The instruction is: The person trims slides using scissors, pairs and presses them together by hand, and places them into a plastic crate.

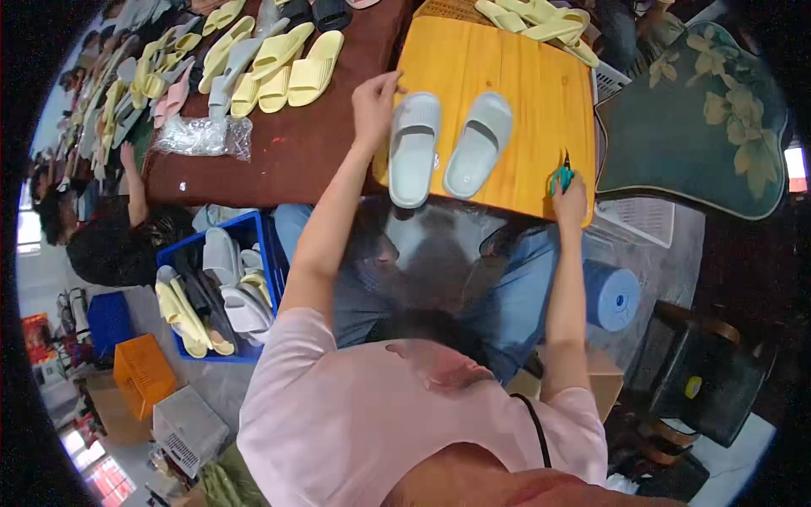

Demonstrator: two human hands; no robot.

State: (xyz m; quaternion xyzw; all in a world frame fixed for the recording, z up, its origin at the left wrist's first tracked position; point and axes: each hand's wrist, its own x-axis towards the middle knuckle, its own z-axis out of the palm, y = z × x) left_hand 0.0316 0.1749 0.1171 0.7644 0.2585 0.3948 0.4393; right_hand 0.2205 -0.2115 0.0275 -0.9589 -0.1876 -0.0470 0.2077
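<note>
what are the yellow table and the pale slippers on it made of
The yellow table looks like varnished wood: grain streaks show on its top. The pale slippers seem matte moulded foam or soft plastic, judging by their ribbed straps.

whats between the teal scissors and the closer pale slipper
Only a bare stretch of the yellow wooden tabletop lies between the teal-handled scissors and the nearer pale slipper, as the head view shows.

The single view comes from a camera on the person's head, facing forward and steeply down through a wide, round-edged lens. The pink shirt (338, 406) is nearest, at bottom centre; the yellow wooden worktop (541, 110) lies beyond, at the top.
</note>
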